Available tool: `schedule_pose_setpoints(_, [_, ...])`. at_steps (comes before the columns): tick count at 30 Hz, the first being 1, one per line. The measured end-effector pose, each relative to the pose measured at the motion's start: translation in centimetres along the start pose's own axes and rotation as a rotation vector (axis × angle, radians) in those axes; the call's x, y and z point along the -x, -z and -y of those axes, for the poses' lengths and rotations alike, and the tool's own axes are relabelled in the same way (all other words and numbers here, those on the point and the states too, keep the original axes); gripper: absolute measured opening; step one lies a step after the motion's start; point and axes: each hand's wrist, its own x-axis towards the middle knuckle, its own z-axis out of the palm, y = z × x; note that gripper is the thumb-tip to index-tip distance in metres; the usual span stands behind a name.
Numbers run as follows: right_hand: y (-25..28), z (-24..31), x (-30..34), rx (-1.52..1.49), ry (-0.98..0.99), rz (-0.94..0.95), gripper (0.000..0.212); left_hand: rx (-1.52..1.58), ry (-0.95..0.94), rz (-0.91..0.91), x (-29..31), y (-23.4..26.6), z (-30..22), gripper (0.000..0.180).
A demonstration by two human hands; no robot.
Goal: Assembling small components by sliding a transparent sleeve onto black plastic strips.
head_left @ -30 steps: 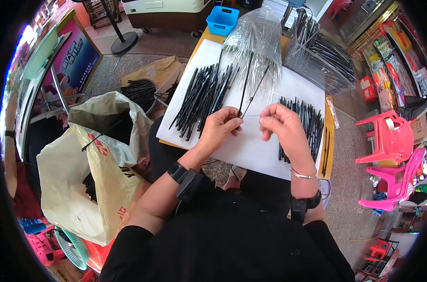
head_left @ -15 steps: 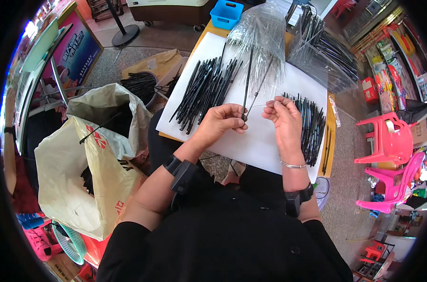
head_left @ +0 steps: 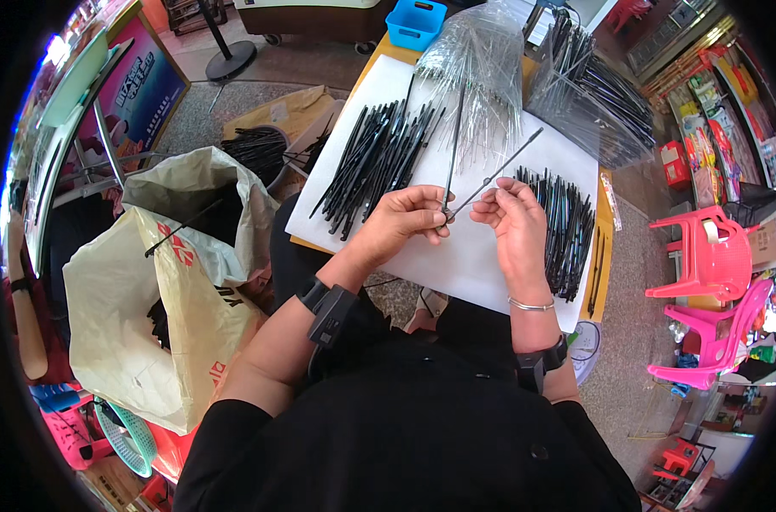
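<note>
My left hand [head_left: 405, 220] pinches the joined lower end of a hinged pair of thin black rods [head_left: 504, 165] above the white-topped table [head_left: 456, 269]. One rod points away from me; the other slants off to the far right. Close beside the slanting rod is my right hand [head_left: 517, 224], thumb and fingertips pressed together. Whatever is between those fingertips is too small to make out. A bundle of black rods [head_left: 379, 166] lies left of my hands, and another row of black rods [head_left: 563, 235] lies to the right.
Thin silvery wires stick out of a clear plastic bag [head_left: 482, 60] at the table's far side. Behind it are a blue basket [head_left: 414, 24] and a clear bin of rods [head_left: 575, 128]. Large woven sacks [head_left: 123, 299] stand at my left. Pink chairs [head_left: 703, 252] are at the right.
The slanting rod has swung farther right, widening the angle between the pair. A thin pale strand between my hands no longer shows. My left hand keeps its pinch.
</note>
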Motion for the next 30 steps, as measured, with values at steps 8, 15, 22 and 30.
schedule_pose_setpoints(8, [-0.2,0.1,-0.3,0.059,0.037,-0.002,0.014,-0.011,0.007,0.05,0.1,0.0,0.1,0.03])
schedule_pose_setpoints(15, [0.1,0.1,-0.6,0.09,-0.018,0.025,0.016,-0.047,0.011,0.063,0.1,-0.1,0.0,0.028])
schedule_pose_setpoints(22, [0.6,-0.2,-1.4,0.077,-0.07,0.035,0.016,-0.036,0.032,0.077,0.1,0.0,0.0,0.028])
schedule_pose_setpoints(30, [1.1,-1.3,-2.4,0.056,-0.181,0.045,0.013,-0.03,0.062,0.1,0.1,0.1,0.0,0.026])
